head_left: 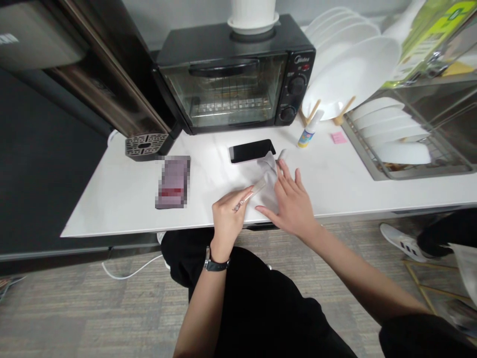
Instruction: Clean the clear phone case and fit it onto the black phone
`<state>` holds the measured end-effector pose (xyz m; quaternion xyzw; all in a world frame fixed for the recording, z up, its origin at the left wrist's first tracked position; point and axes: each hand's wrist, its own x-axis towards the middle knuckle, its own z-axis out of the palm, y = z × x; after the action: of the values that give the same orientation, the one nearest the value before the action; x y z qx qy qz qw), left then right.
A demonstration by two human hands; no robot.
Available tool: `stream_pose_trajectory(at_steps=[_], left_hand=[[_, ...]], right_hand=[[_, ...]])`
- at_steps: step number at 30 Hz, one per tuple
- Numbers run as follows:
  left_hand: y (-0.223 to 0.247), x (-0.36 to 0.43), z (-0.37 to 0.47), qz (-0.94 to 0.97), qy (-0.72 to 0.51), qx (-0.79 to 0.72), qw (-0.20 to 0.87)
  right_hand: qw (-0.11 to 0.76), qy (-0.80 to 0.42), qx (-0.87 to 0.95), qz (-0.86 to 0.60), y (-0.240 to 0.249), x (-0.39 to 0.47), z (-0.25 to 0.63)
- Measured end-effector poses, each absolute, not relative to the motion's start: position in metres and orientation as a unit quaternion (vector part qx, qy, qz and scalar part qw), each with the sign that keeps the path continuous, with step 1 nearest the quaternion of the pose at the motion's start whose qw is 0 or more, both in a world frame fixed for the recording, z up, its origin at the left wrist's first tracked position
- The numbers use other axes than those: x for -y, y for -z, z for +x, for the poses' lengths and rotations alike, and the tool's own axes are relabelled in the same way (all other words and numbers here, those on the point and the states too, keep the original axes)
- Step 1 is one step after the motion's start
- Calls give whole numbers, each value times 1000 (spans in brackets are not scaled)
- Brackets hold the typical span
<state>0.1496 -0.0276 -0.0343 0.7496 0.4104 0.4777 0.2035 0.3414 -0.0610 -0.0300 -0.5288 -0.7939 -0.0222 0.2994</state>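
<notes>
My left hand (230,211), with a watch on its wrist, pinches a slim, clear-looking item (254,192) near the counter's front edge. What exactly the item is cannot be made out. Beside it, a light grey cloth (271,174) lies crumpled on the white counter. My right hand (292,201) rests over the cloth's right side, fingers spread. Just behind the cloth lies a black phone (252,150), screen up. A small spray bottle (310,130) stands further back to the right. Left of my hands is a pixelated purple item (173,182).
A black toaster oven (234,74) stands at the back of the white counter (208,174). White plates (346,64) and a sunken dish rack (372,169) are to the right, near a pink note (339,137). A dark drink machine (145,144) stands left. Another person's shoe (402,242) is at right.
</notes>
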Motion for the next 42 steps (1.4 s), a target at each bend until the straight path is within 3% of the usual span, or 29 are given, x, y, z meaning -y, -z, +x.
stream_pose_trajectory(at_steps=[5, 11, 16, 22, 28, 34, 39, 42], left_hand=[[38, 27, 145, 757, -471, -426, 152], [33, 28, 148, 754, -472, -406, 210], [36, 28, 145, 756, -463, -433, 165], [35, 28, 147, 753, -466, -414, 212], [38, 27, 145, 751, -473, -430, 165], [36, 28, 148, 753, -474, -405, 212], [40, 26, 143, 763, -466, -424, 146], [40, 26, 143, 767, -460, -420, 154]], right_hand=[[246, 5, 885, -396, 30, 76, 326], [286, 51, 797, -529, 32, 65, 349], [247, 0, 888, -388, 29, 74, 334], [298, 33, 791, -533, 29, 61, 348], [241, -18, 888, -392, 26, 74, 331], [287, 29, 795, -534, 25, 62, 357], [230, -15, 892, -388, 24, 77, 334], [230, -3, 882, -412, 23, 72, 342]])
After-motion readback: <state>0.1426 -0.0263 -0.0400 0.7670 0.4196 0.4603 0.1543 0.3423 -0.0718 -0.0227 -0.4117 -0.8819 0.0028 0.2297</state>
